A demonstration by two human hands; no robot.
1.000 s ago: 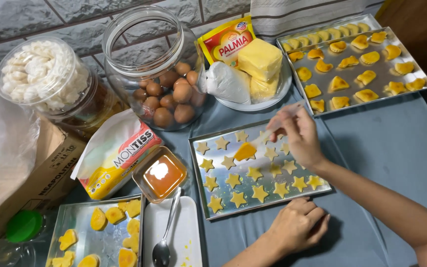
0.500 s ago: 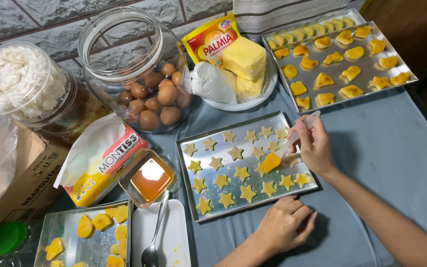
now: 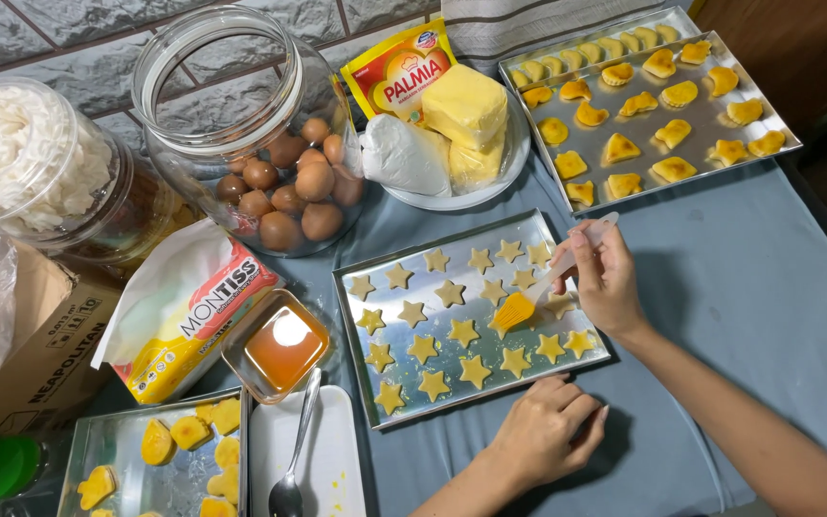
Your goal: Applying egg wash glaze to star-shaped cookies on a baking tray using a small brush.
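Right hand (image 3: 608, 282) grips a pastry brush (image 3: 540, 287), bristles on a star cookie near the right edge of the metal tray (image 3: 358, 325). Left hand (image 3: 546, 431), fingers curled and empty, rests on the blue cloth (image 3: 758, 316) touching the tray's front rim; open cloth lies to the right

baking tray (image 3: 356, 287): shiny bare metal
brush bristles (image 3: 514, 311): glossy orange silicone
tablecloth (image 3: 768, 287): matt blue-grey cloth
egg jar (image 3: 193, 86): clear smooth glass
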